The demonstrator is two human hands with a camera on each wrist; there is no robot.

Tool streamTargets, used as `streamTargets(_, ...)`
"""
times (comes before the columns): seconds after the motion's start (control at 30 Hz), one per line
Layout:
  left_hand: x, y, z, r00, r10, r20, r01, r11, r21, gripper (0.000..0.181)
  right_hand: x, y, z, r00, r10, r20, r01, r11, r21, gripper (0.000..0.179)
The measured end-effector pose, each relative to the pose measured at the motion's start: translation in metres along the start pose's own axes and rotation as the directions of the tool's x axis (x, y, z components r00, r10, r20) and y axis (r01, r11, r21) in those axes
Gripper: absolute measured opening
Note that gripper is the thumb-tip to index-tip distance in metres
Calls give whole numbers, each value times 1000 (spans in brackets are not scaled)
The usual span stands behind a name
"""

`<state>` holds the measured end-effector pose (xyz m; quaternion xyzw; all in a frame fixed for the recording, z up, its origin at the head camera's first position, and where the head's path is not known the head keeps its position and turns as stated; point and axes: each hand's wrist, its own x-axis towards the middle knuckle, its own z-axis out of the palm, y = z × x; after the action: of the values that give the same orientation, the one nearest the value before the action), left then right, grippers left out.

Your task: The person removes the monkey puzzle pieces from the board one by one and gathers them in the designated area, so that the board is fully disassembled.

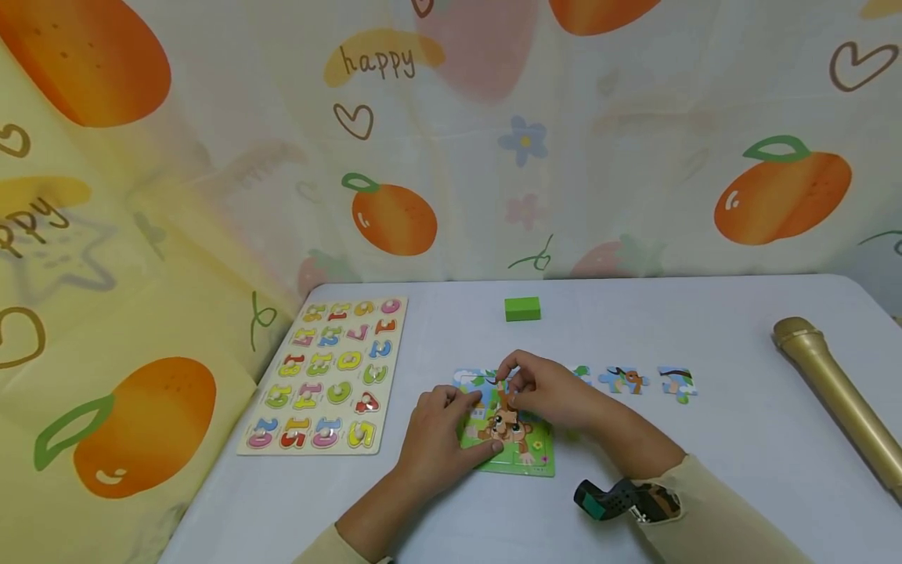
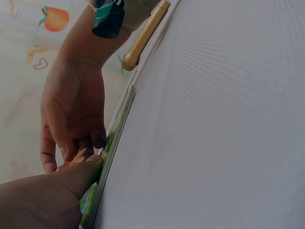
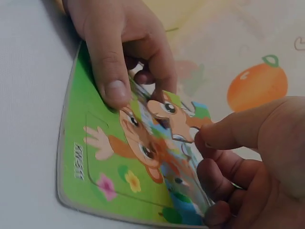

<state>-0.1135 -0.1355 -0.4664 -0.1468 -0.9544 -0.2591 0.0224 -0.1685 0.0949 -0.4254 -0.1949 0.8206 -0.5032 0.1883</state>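
A jigsaw board [image 1: 517, 466] with a monkey picture and green border lies in front of me. My right hand [image 1: 546, 388] pinches a puzzle piece [image 3: 178, 117] showing part of the monkey's face; thumb and fingertips hold it by one edge. The piece is tilted, raised over the picture. My left hand [image 1: 437, 435] rests across the board's left side, its thumb [image 3: 114, 90] lying along the green lower part and its other fingers spread toward the upper left. In the right wrist view, the left index finger comes down right behind the piece.
Loose puzzle pieces [image 1: 623, 380] lie in a row right of the board, partly hidden by my right arm. A wooden number board [image 1: 320, 420] is at the left. A green block [image 1: 522, 309] stands farther back, and a gold microphone [image 1: 831, 392] lies at the right edge.
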Motion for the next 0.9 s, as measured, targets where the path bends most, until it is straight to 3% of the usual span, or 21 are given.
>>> streamTargets(0.23, 0, 1, 0, 1000, -1, -1, 1, 1000, 3, 74, -5, 4, -14, 999, 10, -48, -9, 1000, 23, 30)
streamTargets(0.47, -1, 0, 0, 1000, -4, -6, 4, 1000, 11, 75, -14, 8, -26, 996, 67, -62, -67, 998, 16, 30)
streamTargets(0.77, -1, 0, 1, 1000, -8, -2, 8, 1000, 12, 75, -33, 14, -43, 987, 139, -76, -133, 989, 71, 26)
streamTargets(0.9, -1, 0, 1, 1000, -14, -1, 14, 1000, 15, 76, -40, 20, -50, 986, 143, -84, -139, 989, 51, 27)
